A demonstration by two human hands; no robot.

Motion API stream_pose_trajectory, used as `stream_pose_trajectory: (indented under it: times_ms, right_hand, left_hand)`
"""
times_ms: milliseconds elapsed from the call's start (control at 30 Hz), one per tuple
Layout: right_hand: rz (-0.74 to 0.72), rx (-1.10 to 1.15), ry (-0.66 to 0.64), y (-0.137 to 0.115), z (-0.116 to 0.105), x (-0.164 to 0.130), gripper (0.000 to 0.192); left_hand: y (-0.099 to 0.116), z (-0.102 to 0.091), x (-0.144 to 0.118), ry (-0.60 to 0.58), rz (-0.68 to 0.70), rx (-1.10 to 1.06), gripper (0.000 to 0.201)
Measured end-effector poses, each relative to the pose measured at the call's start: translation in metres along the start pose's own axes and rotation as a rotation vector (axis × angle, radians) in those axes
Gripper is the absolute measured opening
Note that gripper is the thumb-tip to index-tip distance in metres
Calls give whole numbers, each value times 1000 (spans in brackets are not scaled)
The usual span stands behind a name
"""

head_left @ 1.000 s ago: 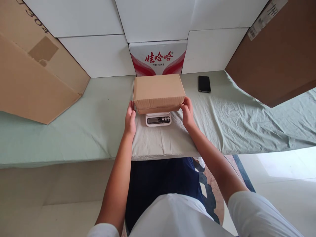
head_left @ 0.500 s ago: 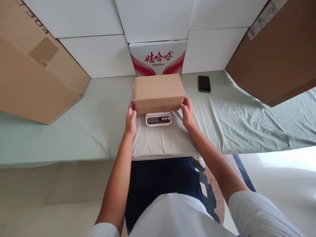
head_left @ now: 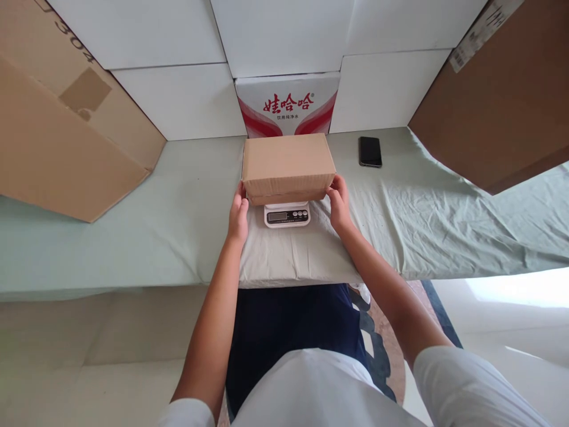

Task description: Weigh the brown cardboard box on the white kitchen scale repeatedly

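Two hands (head_left: 239, 214), one carton (head_left: 288, 166), one scale (head_left: 287, 214)

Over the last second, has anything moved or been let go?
Nothing visibly changed beyond a slight camera shift. Both hands, left hand and right hand, stay at the ends of the closed brown cardboard box on the small white digital scale.

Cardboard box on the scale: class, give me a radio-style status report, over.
Left hand and right hand grip the near corners of the cardboard box. Box sits over the kitchen scale. Phone lies apart, nothing obstructing.
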State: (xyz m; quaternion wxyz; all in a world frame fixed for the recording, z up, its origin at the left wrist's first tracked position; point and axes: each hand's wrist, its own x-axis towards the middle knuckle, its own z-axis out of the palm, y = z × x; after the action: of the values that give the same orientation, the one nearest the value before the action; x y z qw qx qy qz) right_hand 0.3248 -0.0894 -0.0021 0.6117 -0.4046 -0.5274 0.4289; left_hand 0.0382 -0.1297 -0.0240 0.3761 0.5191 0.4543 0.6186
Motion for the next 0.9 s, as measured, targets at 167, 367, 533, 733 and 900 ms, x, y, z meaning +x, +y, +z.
stream_pose_trajectory:
  times_ms: [167,367,533,733,900]
  right_hand:
    - [-9,21,17,0,0,1,34]
    - [-5,21,2,1,-1,1,33]
    - [-13,14,2,2,-1,1,33]
    - [-18,13,2,5,-2,3,33]
    - [-18,17,3,7,-2,4,34]
  left_hand:
    - [-1,0,0,9,4,-3,79]
    - [-3,0,-1,7,7,5,78]
    - [-3,-1,-1,7,6,3,77]
    - [0,0,-1,1,10,7,76]
    - [-1,1,0,5,13,2,78]
